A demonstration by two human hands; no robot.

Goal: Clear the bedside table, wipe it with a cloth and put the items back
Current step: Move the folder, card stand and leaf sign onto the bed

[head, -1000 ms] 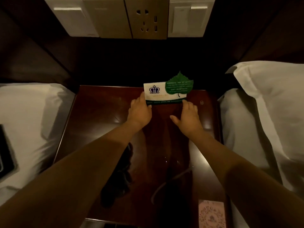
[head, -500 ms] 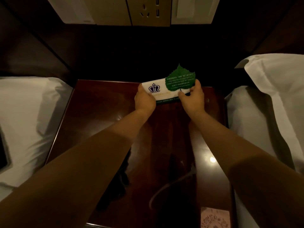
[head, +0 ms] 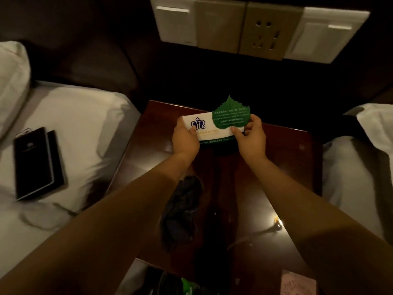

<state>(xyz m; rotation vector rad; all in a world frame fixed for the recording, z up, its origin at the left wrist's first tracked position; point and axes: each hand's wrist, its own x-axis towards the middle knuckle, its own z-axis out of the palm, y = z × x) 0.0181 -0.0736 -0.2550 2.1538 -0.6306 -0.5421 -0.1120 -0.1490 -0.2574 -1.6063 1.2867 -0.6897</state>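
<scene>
Seemingly both hands' grip pinches card [head: 212,128] ends above table [head: 287,167].

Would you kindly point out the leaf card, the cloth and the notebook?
Leaf card [head: 231,116]: head view, middle of the leaf.
Cloth [head: 180,211]: head view, centre of the bundle.
Notebook [head: 34,162]: head view, middle of the cover.

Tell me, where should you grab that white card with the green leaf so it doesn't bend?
Probably by its two short ends, one from each side. The white card is long, thin and standing upright, so the left hand pinches the left end and the right hand the right end, below the green leaf.
</scene>
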